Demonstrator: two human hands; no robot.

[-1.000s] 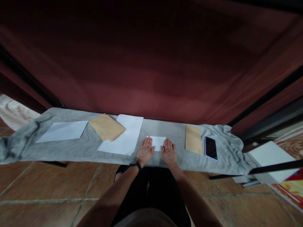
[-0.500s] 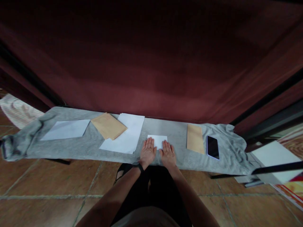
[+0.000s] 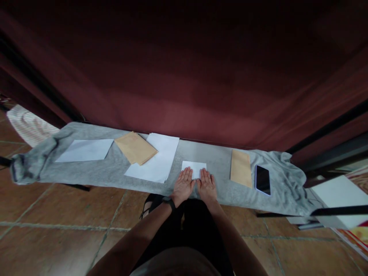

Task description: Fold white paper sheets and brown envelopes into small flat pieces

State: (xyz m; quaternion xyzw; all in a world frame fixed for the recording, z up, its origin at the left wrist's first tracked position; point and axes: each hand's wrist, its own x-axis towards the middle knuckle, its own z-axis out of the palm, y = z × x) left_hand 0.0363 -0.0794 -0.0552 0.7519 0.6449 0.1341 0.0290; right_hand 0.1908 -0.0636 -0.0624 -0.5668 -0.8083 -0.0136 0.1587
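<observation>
A small white piece of paper (image 3: pixel 194 165), apparently folded, lies flat on the grey cloth before me. My left hand (image 3: pixel 183 186) rests palm down on its near left part, fingers stretched out. Beside it, my right hand (image 3: pixel 207 186) lies flat with its fingertips on the near right part. The thumbs almost meet near the paper's lower edge, and the hands cover its near corners. To the left is a stack of larger white sheets (image 3: pixel 161 165), partly under brown envelopes (image 3: pixel 135 148).
The grey cloth (image 3: pixel 109 174) covers a long narrow table against a dark red panel (image 3: pixel 184 96). Another white sheet (image 3: pixel 85 150) lies far left. On the right are a brown envelope (image 3: pixel 240 168) and a phone (image 3: pixel 262 180). A white board (image 3: pixel 340 195) stands beyond the right end.
The hands have moved closer together on the small paper, thumbs now nearly touching. The whole view has shifted and tilted slightly; the other things lie as before.
</observation>
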